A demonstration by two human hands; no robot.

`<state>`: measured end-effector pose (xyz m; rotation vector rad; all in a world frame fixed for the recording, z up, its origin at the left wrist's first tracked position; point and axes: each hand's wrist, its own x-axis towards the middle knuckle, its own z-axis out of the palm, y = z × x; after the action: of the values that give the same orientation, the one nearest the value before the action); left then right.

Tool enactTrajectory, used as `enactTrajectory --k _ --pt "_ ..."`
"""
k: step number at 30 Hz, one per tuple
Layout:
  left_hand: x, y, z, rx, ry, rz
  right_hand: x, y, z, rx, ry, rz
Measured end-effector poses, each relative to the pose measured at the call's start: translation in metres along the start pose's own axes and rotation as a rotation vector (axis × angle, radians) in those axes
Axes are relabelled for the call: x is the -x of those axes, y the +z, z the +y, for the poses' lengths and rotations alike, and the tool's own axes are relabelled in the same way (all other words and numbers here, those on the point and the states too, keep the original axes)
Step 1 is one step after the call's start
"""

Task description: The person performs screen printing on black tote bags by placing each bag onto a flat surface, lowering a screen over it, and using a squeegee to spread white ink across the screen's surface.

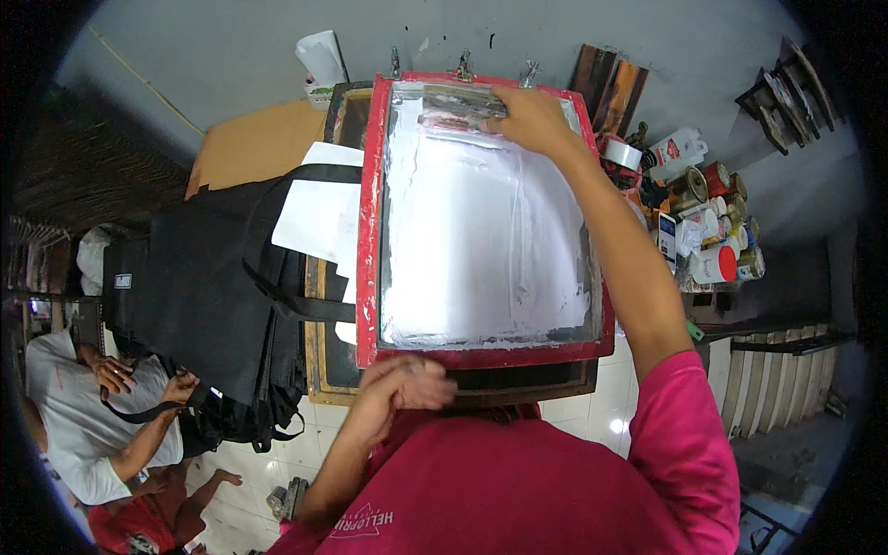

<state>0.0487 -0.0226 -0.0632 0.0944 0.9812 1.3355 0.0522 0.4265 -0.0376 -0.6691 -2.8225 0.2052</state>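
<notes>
A red-framed printing screen [369, 222] lies flat in front of me, its mesh smeared with white ink [481, 240]. My right hand [527, 116] reaches to the far end of the screen and grips a squeegee [458, 117] lying across the mesh there. My left hand [402, 384] is curled at the near edge of the red frame, resting against it. A dark board [324, 370] sits under the screen.
A pile of black bags with straps [203, 287] and white paper sheets [314, 217] lies to the left. A person in a white shirt [69, 407] sits at lower left handling a bag strap. Cans, bottles and a tape roll [703, 213] crowd the right.
</notes>
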Motion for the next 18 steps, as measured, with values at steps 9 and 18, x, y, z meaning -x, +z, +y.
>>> enactTrajectory --k 9,18 --pt "-0.192 0.021 0.195 -1.503 1.271 0.443 0.020 0.016 -0.034 0.062 -0.043 0.094" --pt "-0.184 0.015 0.181 -1.631 0.965 0.329 0.068 0.014 -0.046 0.115 -0.073 0.094"
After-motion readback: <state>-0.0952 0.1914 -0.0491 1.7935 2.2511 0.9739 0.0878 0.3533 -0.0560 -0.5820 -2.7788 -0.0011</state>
